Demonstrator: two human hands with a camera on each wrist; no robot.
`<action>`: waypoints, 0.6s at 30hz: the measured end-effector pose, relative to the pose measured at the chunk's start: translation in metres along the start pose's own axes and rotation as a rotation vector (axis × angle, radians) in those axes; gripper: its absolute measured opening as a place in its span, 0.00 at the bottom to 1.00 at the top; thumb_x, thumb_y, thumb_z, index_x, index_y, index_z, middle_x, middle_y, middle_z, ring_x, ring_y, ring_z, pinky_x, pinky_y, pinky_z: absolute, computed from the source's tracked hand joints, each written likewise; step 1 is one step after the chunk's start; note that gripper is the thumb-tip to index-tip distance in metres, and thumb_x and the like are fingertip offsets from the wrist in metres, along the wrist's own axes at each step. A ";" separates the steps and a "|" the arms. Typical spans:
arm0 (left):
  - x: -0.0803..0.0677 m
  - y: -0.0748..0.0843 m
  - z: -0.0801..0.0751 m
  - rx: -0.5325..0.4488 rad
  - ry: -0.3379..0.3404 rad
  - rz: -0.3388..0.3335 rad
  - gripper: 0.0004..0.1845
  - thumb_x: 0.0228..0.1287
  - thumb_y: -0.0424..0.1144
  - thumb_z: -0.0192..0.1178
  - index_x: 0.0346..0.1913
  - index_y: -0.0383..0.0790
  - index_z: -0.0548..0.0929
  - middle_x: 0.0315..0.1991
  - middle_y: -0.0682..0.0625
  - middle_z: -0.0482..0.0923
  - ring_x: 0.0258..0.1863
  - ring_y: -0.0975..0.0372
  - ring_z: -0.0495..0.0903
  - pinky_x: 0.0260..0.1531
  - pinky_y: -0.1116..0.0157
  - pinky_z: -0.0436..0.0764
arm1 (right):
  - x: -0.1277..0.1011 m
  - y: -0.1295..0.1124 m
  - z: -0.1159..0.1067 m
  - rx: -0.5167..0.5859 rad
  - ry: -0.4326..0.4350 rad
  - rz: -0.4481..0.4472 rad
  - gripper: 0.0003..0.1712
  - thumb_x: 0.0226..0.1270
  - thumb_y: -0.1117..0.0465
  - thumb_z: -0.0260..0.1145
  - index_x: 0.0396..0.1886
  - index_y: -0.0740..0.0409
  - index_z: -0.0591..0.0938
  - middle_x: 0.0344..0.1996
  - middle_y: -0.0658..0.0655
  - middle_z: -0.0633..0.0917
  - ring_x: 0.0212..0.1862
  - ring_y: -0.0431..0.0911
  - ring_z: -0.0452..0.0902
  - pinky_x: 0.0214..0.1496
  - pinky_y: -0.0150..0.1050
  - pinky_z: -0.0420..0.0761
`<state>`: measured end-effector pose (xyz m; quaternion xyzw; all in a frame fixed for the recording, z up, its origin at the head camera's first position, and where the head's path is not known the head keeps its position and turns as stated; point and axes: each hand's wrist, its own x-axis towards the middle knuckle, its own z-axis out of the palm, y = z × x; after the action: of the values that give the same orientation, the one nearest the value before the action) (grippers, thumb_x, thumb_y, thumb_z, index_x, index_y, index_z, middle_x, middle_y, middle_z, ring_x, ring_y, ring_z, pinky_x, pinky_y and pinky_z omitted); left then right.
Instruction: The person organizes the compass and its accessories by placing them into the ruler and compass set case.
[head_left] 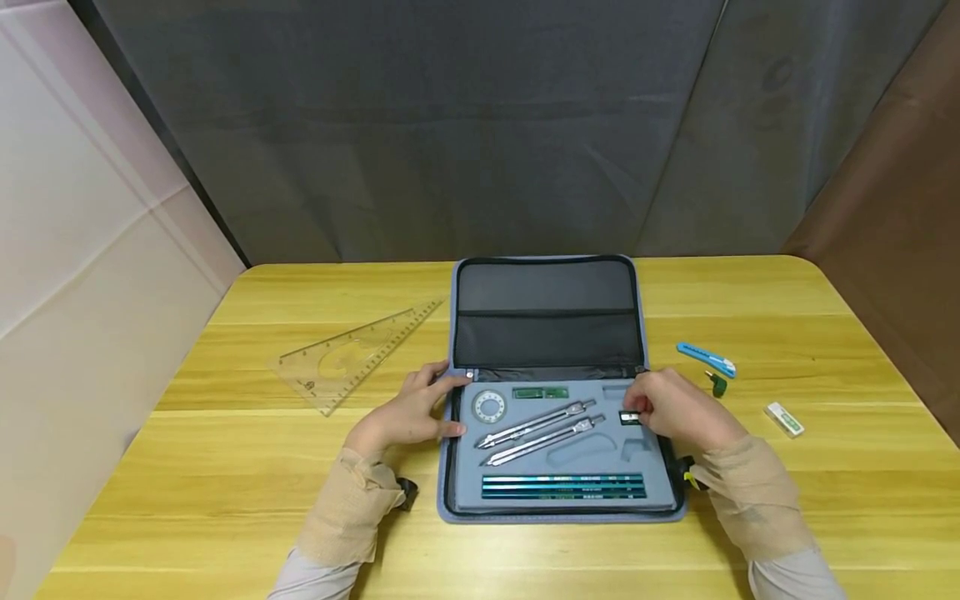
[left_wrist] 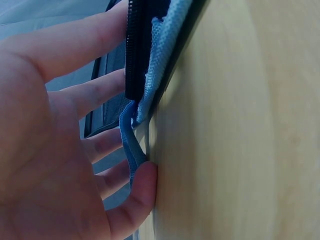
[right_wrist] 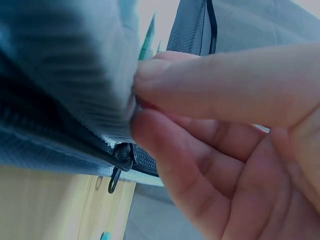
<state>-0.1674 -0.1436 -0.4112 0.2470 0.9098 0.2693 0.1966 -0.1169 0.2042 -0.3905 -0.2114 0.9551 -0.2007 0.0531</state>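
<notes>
An open blue-grey zip case (head_left: 545,333) lies in the middle of a yellow wooden table (head_left: 225,467). Its grey foam tray (head_left: 600,450) holds a round protractor (head_left: 490,407), a green box (head_left: 540,392), two steel compasses (head_left: 540,429) and three teal pencils (head_left: 562,487). My left hand (head_left: 450,404) rests with straight fingers on the case's left edge (left_wrist: 155,60), beside a blue fabric loop (left_wrist: 131,145). My right hand (head_left: 647,410) pinches a small black item (head_left: 630,418) over the tray's right side. In the right wrist view, thumb and finger (right_wrist: 200,80) press against the grey foam (right_wrist: 65,60).
A clear set square (head_left: 360,354) lies left of the case. On the right are a blue utility knife (head_left: 707,358), a small green piece (head_left: 718,384) and a white eraser (head_left: 784,419). A grey curtain hangs behind the table.
</notes>
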 end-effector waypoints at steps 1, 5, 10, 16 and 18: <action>0.000 0.000 0.000 -0.003 0.000 -0.004 0.33 0.54 0.46 0.64 0.64 0.49 0.66 0.70 0.39 0.44 0.65 0.44 0.47 0.58 0.44 0.56 | 0.000 0.000 -0.001 -0.004 -0.003 0.007 0.14 0.44 0.80 0.61 0.23 0.59 0.84 0.25 0.50 0.80 0.26 0.41 0.68 0.26 0.31 0.70; 0.000 0.000 0.000 0.006 0.002 -0.001 0.33 0.54 0.47 0.64 0.64 0.49 0.66 0.69 0.39 0.44 0.65 0.43 0.47 0.58 0.43 0.57 | -0.003 0.001 -0.003 -0.035 0.015 0.051 0.10 0.46 0.75 0.66 0.27 0.59 0.83 0.25 0.50 0.78 0.27 0.42 0.69 0.28 0.34 0.71; 0.000 0.000 0.000 0.013 0.001 -0.002 0.33 0.54 0.47 0.64 0.64 0.49 0.66 0.69 0.39 0.44 0.65 0.43 0.47 0.58 0.43 0.57 | -0.005 0.004 -0.007 -0.094 0.063 0.076 0.09 0.45 0.70 0.70 0.30 0.59 0.84 0.27 0.51 0.79 0.28 0.42 0.70 0.28 0.36 0.71; 0.000 -0.001 0.000 0.009 0.000 0.002 0.33 0.54 0.47 0.64 0.64 0.48 0.66 0.69 0.38 0.44 0.65 0.43 0.47 0.58 0.43 0.57 | -0.010 0.012 -0.013 -0.074 0.079 0.126 0.11 0.46 0.70 0.70 0.34 0.62 0.84 0.29 0.54 0.79 0.30 0.46 0.73 0.30 0.39 0.73; 0.000 -0.001 0.000 0.007 0.000 0.004 0.33 0.54 0.47 0.64 0.64 0.49 0.66 0.69 0.38 0.44 0.65 0.43 0.47 0.58 0.43 0.57 | -0.012 0.017 -0.016 -0.070 0.091 0.142 0.11 0.47 0.70 0.69 0.35 0.64 0.83 0.30 0.56 0.80 0.34 0.51 0.75 0.33 0.42 0.75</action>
<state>-0.1674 -0.1444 -0.4119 0.2498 0.9102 0.2663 0.1952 -0.1156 0.2288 -0.3827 -0.1358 0.9755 -0.1721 0.0164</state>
